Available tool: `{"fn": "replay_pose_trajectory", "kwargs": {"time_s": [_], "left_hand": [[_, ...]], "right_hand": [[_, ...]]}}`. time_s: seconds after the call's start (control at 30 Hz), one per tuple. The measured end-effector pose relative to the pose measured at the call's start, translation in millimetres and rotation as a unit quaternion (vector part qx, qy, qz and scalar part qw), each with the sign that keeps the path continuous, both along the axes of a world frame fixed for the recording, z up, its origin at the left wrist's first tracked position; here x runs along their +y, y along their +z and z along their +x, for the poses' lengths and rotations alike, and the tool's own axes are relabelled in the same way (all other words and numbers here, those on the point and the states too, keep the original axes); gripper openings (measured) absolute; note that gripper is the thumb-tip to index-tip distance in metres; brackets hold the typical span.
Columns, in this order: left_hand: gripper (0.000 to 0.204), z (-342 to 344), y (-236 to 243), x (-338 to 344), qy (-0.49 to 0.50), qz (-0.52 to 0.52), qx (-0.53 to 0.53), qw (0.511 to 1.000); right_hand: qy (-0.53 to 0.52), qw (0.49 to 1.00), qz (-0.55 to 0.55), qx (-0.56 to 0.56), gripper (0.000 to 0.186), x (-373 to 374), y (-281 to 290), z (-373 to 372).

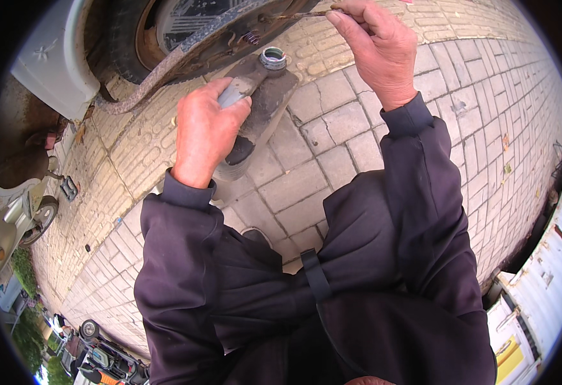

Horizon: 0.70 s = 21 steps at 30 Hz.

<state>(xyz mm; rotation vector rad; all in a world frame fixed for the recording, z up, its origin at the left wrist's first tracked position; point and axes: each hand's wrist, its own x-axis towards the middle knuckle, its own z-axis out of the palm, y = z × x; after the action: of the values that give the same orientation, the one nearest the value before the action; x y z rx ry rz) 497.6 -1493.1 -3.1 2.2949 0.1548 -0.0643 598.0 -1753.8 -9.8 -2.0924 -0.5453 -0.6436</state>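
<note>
My left hand (207,125) is closed round the grey handle of a dirty plastic jug (271,96). The jug's round neck (273,59) is uncapped and faces up. Higher up on the right, my right hand (383,48) pinches the end of a thin, brown-stained stick (301,14). That stick points left, its far end over or against a rusty, speckled metal bar (197,54) beside a wheel; whether it touches cannot be made out. A small dark coil spring (250,38) sits on the bar's near side.
A vehicle's wheel (143,32) and pale body panel (59,54) stand at the upper left. Paving bricks (306,192) cover the ground. Another small vehicle (17,218) is at the left, and a three-wheeler or motorcycle (107,359) at the lower left. White corrugated sheeting (547,289) lines the right.
</note>
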Motion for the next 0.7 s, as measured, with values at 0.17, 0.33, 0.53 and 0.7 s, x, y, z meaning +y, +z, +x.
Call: {"fn": "replay_pose_trajectory", "kwargs": {"time_s": [0.17, 0.33, 0.53, 0.7], "left_hand": [[0.05, 1, -3, 2, 0.006, -0.01, 0.007, 1.0], [0.048, 2, -3, 1, 0.002, -0.019, 0.004, 1.0], [0.045, 1, -2, 2, 0.005, -0.023, -0.003, 1.0], [0.046, 2, -4, 2, 0.0, -0.02, -0.007, 1.0]], "right_hand": [[0.016, 1.0, -0.011, -0.005, 0.009, 0, 4, 0], [-0.007, 0.997, 0.055, 0.053, 0.008, -1, -6, -1], [-0.004, 0.935, 0.283, 0.214, 0.009, -14, -21, 5], [-0.014, 0.898, 0.359, 0.253, 0.01, -16, -25, 6]]}}
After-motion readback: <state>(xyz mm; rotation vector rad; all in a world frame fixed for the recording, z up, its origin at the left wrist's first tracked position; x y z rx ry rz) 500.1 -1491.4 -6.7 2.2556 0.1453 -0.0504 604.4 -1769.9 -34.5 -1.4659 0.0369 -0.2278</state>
